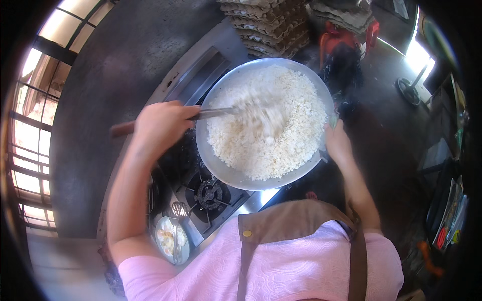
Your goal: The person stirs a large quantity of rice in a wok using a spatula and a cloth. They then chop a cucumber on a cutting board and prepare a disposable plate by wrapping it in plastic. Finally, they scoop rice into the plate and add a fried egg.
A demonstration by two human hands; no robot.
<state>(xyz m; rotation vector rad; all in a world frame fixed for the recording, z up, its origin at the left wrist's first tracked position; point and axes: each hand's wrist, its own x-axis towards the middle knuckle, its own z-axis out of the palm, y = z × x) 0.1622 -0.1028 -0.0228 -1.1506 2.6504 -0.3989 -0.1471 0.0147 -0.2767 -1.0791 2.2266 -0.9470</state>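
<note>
A large round metal pan point(203, 145), held over the stove, is heaped with white rice point(301, 113). My left hand point(162, 122) is closed around a long-handled cooking utensil point(214, 113) with a wooden grip and a metal shaft. Its far end disappears in blurred, moving rice near the middle of the pan. At the pan's right edge, my right hand point(339, 143) grips the pan; something greenish shows by the thumb, too unclear to name. Below the pan a gas burner point(208, 193) is uncovered, and I see no flame on it.
A small plate point(183, 250) of food, with a slotted metal utensil point(179, 210) across it, sits left of the burner. Stacked egg trays point(271, 30) stand behind the pan, beside a red plastic chair point(339, 35). A barred window point(34, 150) lies far left.
</note>
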